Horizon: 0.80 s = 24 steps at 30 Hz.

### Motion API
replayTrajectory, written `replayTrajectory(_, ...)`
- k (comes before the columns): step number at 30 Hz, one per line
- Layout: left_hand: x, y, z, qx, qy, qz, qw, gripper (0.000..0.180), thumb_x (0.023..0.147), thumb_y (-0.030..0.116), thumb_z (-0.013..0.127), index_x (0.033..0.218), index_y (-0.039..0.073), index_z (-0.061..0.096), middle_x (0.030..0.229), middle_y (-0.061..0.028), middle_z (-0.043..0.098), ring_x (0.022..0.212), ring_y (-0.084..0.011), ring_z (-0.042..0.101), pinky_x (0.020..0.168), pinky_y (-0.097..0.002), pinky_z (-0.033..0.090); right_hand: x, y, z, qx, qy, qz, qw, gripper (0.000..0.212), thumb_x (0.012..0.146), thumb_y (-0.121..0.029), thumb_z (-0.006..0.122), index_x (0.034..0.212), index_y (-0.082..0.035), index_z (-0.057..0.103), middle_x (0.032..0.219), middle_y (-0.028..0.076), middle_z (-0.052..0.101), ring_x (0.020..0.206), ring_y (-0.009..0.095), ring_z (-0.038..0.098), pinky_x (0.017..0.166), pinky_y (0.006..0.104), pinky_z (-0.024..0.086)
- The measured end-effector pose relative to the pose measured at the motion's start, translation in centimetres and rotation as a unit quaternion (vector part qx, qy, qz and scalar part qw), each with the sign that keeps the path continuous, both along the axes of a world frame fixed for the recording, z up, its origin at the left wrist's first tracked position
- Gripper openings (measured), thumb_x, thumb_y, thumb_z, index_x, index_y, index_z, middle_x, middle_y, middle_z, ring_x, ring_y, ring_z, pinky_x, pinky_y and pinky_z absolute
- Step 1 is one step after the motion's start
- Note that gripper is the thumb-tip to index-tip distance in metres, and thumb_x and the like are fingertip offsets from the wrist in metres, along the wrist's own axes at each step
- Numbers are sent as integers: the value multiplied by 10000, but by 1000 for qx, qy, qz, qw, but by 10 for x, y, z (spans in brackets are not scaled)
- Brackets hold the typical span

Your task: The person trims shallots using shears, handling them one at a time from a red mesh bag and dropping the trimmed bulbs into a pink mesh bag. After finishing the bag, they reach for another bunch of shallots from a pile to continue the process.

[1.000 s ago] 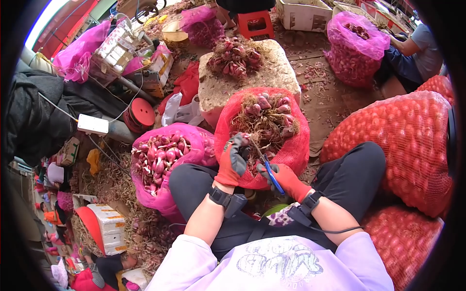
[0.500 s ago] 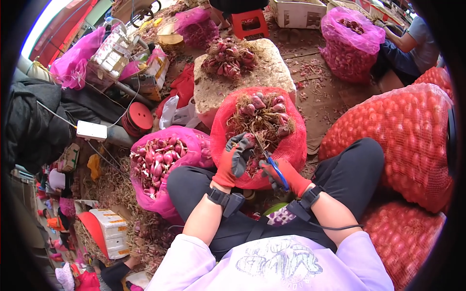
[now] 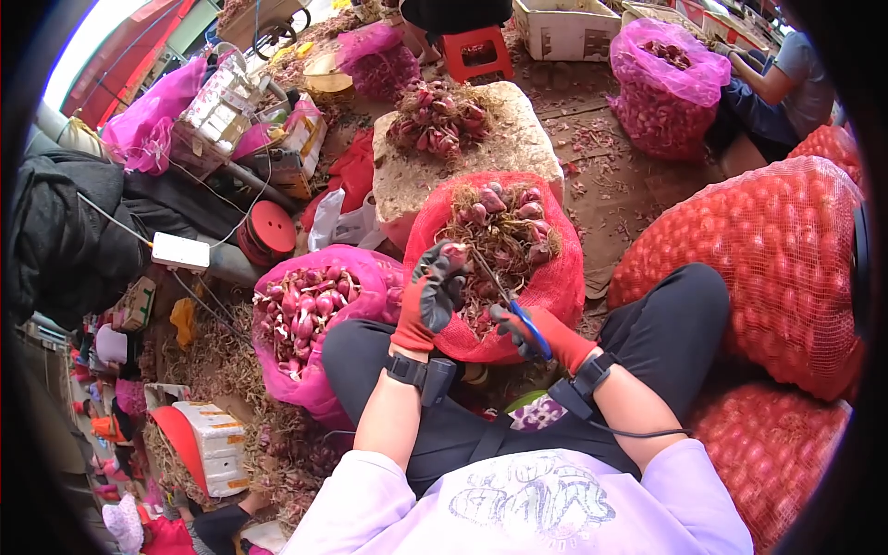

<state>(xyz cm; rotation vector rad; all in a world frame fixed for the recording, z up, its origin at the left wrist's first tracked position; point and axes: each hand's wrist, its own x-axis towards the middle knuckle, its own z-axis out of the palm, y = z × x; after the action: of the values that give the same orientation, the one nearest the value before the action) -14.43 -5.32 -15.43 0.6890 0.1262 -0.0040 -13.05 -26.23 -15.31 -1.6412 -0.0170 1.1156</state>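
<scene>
Both my hands wear red gloves with dark grey palms. My left hand (image 3: 433, 287) is closed round a shallot (image 3: 455, 251), whose purple end shows above the fingers at the left side of the red mesh sack. In my right hand (image 3: 546, 331) is a pair of blue-handled scissors (image 3: 525, 321), its blades pointing up and left over the sack. The open red mesh sack (image 3: 566, 305) stands between my knees. Inside it lie shallots (image 3: 531, 209) with long dry stems and roots. A pink mesh sack (image 3: 370, 277) of loose, trimmed shallots leans beside my left knee.
Beyond the red sack, a foam block (image 3: 393, 176) bears a heap of shallots. Full red mesh sacks (image 3: 740, 268) crowd my right side. A cable reel (image 3: 271, 222) and white box (image 3: 180, 250) are at left. Another person (image 3: 800, 79) sits far right beside a pink sack (image 3: 661, 111).
My left hand has moved left and slightly up, away from the scissor blades, with the shallot in it. My right hand and the scissors have barely shifted.
</scene>
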Motion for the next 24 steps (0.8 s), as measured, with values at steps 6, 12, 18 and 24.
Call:
replayTrajectory(6, -2, -10, 4, 20, 17, -23, 999, 243, 894, 103, 523, 1135, 74, 529, 1061, -50, 603, 951, -167, 591, 855, -298, 472, -4, -4, -9, -57, -368, 34, 927, 468, 820, -503, 535, 815, -36, 571, 724, 168, 597, 693, 338, 594, 627, 414, 445)
replayTrajectory(12, -7, -4, -8, 100, 51, -107, 988, 311, 931, 205, 449, 1213, 75, 465, 1196, -45, 525, 1074, -180, 523, 873, -320, 433, -3, -4, 10, -60, -370, 43, 926, 466, 809, -511, 543, 860, -49, 574, 792, 180, 607, 781, 371, 577, 668, 438, 438)
replayTrajectory(18, 0, -1, -17, 67, 110, -94, 987, 236, 926, 202, 492, 1133, 96, 533, 1017, -37, 614, 907, -127, 580, 744, -250, 449, -6, -7, 5, -170, -539, 57, 823, 576, 779, -596, 518, 774, -22, 573, 751, 190, 611, 758, 347, 603, 668, 425, 460)
replayTrajectory(24, -1, -11, 16, 92, 87, -90, 988, 228, 916, 160, 495, 1130, 94, 535, 1048, -33, 596, 973, -141, 562, 802, -282, 463, 0, -8, 1, -197, -475, 56, 856, 514, 775, -533, 569, 681, -29, 596, 650, 182, 588, 673, 342, 598, 610, 421, 447)
